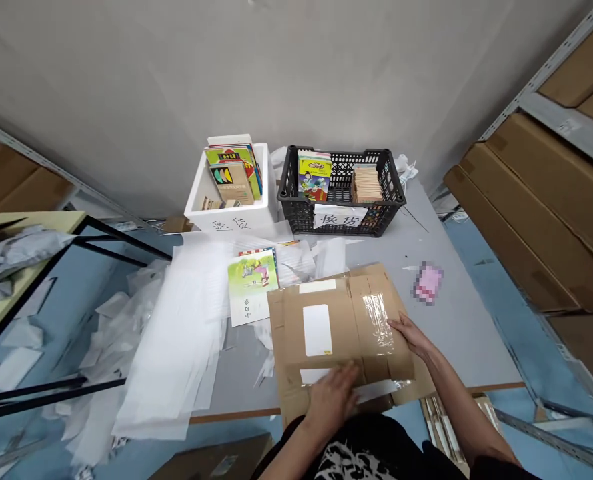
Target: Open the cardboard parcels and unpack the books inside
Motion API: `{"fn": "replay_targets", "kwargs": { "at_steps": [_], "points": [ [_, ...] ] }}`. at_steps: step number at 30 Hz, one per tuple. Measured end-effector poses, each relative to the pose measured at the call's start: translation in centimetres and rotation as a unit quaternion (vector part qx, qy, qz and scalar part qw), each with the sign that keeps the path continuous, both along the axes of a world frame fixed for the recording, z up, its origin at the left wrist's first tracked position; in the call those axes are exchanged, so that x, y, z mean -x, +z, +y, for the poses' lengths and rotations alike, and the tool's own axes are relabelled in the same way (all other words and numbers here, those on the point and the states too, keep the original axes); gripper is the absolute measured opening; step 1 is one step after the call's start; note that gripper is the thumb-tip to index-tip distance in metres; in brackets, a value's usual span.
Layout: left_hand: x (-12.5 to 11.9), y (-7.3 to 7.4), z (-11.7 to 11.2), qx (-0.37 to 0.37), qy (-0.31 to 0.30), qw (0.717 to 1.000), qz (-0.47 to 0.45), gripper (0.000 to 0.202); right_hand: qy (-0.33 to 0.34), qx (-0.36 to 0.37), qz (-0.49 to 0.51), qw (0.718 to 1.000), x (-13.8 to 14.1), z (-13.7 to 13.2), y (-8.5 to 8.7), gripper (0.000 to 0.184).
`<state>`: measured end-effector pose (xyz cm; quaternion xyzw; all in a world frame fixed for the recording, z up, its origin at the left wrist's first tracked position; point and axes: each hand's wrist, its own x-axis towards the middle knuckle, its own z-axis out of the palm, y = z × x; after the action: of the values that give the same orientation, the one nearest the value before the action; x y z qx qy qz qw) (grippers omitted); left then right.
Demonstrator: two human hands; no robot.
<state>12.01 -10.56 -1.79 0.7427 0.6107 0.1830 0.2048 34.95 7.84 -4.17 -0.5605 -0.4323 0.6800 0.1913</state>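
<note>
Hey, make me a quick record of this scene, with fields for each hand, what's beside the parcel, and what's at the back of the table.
Left hand: on the cardboard parcel
Right hand: on the clear tape across the parcel
Beside parcel: picture book, white wrapping sheets
Back of table: white foam box of books, black plastic crate of books

You have two hands on one cardboard parcel (pixel 341 333), your left hand (pixel 331 400) and right hand (pixel 411 335); beyond sit one white foam box (pixel 226 220), one black plastic crate (pixel 296 213) and one loose picture book (pixel 253 280).
</note>
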Motion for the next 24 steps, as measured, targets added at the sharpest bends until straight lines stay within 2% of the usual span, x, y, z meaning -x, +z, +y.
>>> {"fn": "replay_targets", "kwargs": {
  "at_steps": [2, 4, 5, 6, 8, 10, 12, 15, 17, 20, 22, 24],
  "points": [
    [2.2, -3.3, -0.3, 0.041, 0.192, 0.98, -0.025, 0.04, -0.01, -0.06, -0.142, 0.988, -1.7, -0.1, -3.5, 0.049],
    [5.7, -6.1, -0.4, 0.055, 0.402, 0.913, -0.039, 0.049, -0.024, -0.088, -0.236, 0.967, -2.7, 0.1, -6.0, 0.048],
    [7.6, -7.4, -0.3, 0.073, 0.467, 0.879, -0.062, 0.056, -0.034, -0.092, -0.266, 0.959, -2.9, 0.2, -6.9, 0.048],
    [9.2, -8.5, -0.2, 0.1, 0.507, 0.85, -0.102, 0.06, -0.047, -0.092, -0.288, 0.952, -3.1, 0.2, -7.5, 0.047],
    [11.7, -10.3, 0.2, 0.15, 0.526, 0.82, -0.17, 0.06, -0.072, -0.093, -0.332, 0.936, -3.2, 0.2, -8.5, 0.048],
    [12.8, -11.5, 0.6, 0.18, 0.504, 0.819, -0.206, 0.056, -0.092, -0.085, -0.363, 0.923, -3.5, 0.0, -9.1, 0.048],
    [13.2, -12.0, 1.0, 0.193, 0.474, 0.83, -0.224, 0.054, -0.104, -0.075, -0.377, 0.917, -4.1, -0.3, -9.5, 0.047],
    [13.3, -12.3, 1.3, 0.206, 0.443, 0.844, -0.221, 0.05, -0.104, -0.07, -0.372, 0.92, -5.3, -0.8, -9.7, 0.039],
    [13.3, -12.3, 1.4, 0.196, 0.472, 0.845, -0.159, 0.048, -0.095, -0.078, -0.357, 0.926, -6.1, -1.1, -9.5, 0.035],
    [13.4, -12.5, 1.3, 0.195, 0.533, 0.817, -0.099, 0.059, -0.087, -0.1, -0.337, 0.932, -6.5, -1.3, -9.3, 0.033],
    [13.4, -12.5, 1.2, 0.228, 0.532, 0.805, -0.128, 0.061, -0.088, -0.118, -0.329, 0.933, -6.4, -1.3, -9.2, 0.033],
    [13.6, -12.1, 1.3, 0.256, 0.524, 0.805, -0.109, 0.06, -0.095, -0.135, -0.324, 0.931, -6.0, -1.4, -9.1, 0.034]
  ]
}}
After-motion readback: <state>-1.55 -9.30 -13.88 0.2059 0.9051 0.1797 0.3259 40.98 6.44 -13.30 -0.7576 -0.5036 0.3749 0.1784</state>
